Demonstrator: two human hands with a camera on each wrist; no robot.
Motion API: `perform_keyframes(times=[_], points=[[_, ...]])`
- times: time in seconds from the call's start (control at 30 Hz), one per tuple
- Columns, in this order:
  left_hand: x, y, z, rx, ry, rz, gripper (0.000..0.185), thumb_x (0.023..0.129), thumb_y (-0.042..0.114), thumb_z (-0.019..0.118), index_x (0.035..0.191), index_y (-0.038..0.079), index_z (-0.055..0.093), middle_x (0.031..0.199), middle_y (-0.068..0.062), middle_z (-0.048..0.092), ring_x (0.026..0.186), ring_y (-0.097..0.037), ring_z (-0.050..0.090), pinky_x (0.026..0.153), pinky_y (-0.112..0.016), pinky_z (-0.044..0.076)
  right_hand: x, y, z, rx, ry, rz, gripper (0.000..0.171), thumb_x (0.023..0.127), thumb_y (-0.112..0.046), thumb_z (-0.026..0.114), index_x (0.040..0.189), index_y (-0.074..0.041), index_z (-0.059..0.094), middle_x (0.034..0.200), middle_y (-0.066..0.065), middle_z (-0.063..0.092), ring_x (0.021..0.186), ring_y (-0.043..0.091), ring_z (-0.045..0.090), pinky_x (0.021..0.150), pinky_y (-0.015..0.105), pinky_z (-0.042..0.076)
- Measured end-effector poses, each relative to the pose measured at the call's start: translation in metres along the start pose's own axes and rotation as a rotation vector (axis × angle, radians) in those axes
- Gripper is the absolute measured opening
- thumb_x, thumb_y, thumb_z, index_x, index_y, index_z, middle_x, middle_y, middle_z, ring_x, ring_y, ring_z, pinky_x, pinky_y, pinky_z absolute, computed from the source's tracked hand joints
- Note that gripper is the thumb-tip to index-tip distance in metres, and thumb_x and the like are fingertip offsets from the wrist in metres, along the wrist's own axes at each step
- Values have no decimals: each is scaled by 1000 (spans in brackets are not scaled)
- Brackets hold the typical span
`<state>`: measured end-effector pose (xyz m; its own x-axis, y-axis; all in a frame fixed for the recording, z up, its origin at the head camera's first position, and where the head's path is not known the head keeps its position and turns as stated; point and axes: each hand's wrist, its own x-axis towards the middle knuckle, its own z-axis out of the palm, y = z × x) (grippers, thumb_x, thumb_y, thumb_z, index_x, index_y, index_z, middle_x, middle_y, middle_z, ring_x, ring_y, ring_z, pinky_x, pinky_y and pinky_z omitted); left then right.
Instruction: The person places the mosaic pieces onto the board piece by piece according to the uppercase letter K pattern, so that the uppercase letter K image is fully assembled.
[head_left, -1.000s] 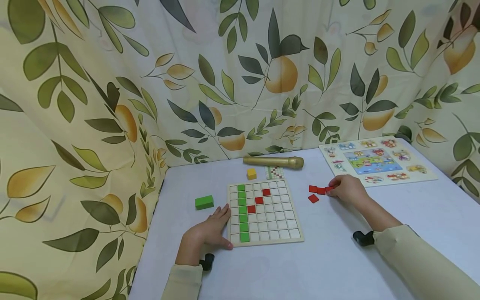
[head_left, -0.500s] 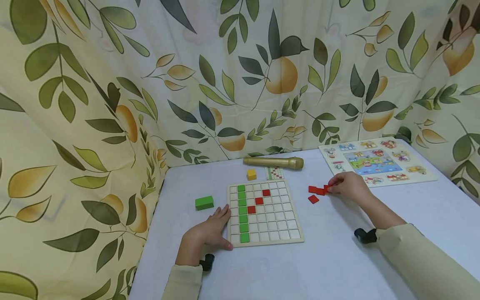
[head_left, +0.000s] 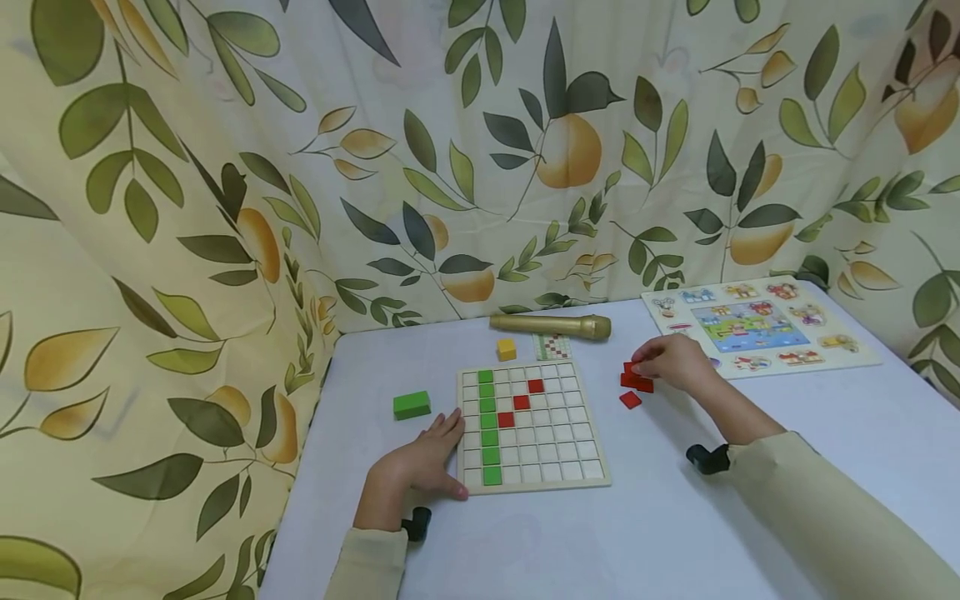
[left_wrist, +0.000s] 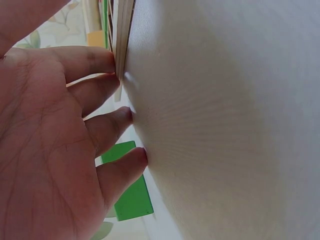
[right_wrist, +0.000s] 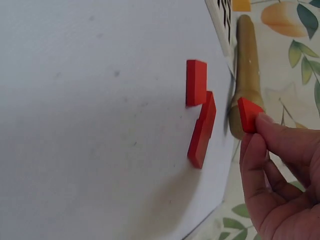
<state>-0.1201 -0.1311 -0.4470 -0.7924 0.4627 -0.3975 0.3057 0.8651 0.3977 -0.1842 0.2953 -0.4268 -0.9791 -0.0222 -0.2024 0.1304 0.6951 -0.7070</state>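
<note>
A grid board lies on the table, with a column of green square tiles and a diagonal of red square tiles in its cells. My left hand rests at the board's left edge, its fingers spread and fingertips right at the rim. Between thumb and finger my right hand pinches a red square tile, raised over the table in the right wrist view. Under and beside it lie several loose red tiles, one of them set apart.
A green block sits left of the board. Behind the board are a yellow block, a small pattern card and a gold microphone. A picture puzzle board lies at the back right. Patterned curtains stand behind the table.
My right hand has moved left from the right end of the loose red tiles and now holds a tile above them. The left hand has stayed at the board.
</note>
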Motion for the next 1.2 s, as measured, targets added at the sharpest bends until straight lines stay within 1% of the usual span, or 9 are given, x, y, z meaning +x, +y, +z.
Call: perform_keyframes(times=[0.13, 0.23, 0.47, 0.7, 0.93, 1.0, 1.1, 1.2], points=[[-1, 0, -1, -4, -2, -1, 113, 71, 37, 91, 159, 5, 27, 169, -5, 12, 154, -29, 6, 120, -51, 20, 8, -7, 6, 15, -6, 2, 24, 92, -11, 73, 111, 3, 71, 106, 20, 66, 93, 31, 58, 73, 29, 55], [-2, 1, -3, -12, -4, -3, 113, 72, 37, 91, 159, 5, 27, 169, -5, 11, 154, -29, 5, 121, -51, 20, 15, -12, 12, 24, -5, 2, 22, 91, -10, 74, 110, 2, 72, 106, 19, 67, 91, 29, 58, 71, 27, 55], [-1, -1, -2, -8, -2, -2, 113, 72, 37, 91, 159, 6, 27, 169, -4, 11, 155, -28, 5, 120, -51, 20, 26, -26, 26, -25, 7, -74, 16, 89, -10, 75, 102, -1, 74, 101, 16, 69, 89, 29, 58, 69, 29, 51], [0, -1, -2, -24, -9, -5, 114, 71, 36, 92, 159, 6, 26, 169, -4, 11, 155, -28, 5, 121, -51, 20, 34, -41, 42, 10, -6, -117, 14, 89, -8, 76, 100, 1, 75, 96, 13, 69, 79, 22, 63, 68, 27, 53], [1, 0, -2, -15, -10, -13, 113, 72, 35, 92, 160, 7, 26, 169, -4, 11, 155, -27, 5, 121, -49, 19, 44, -53, 56, -7, 14, -171, 11, 86, -7, 78, 94, 0, 76, 85, 7, 72, 75, 17, 63, 64, 26, 51], [1, 0, -2, -18, -8, -15, 113, 72, 35, 92, 160, 7, 26, 169, -3, 11, 155, -27, 5, 121, -49, 19, 47, -56, 59, -8, 10, -175, 11, 85, -7, 79, 93, 0, 76, 84, 6, 72, 76, 16, 63, 64, 26, 51], [2, -1, -1, -18, -4, -21, 114, 71, 35, 92, 160, 8, 26, 169, -2, 11, 155, -26, 5, 121, -49, 20, 50, -59, 65, 21, -10, -172, 10, 86, -5, 78, 93, 0, 75, 86, 7, 71, 76, 17, 64, 64, 27, 52], [2, -2, 0, -19, 1, -21, 115, 70, 35, 93, 160, 8, 27, 169, -2, 12, 155, -26, 5, 121, -49, 19, 53, -62, 70, 15, -16, -191, 9, 86, -5, 78, 93, 0, 75, 86, 8, 72, 77, 20, 63, 64, 28, 52]])
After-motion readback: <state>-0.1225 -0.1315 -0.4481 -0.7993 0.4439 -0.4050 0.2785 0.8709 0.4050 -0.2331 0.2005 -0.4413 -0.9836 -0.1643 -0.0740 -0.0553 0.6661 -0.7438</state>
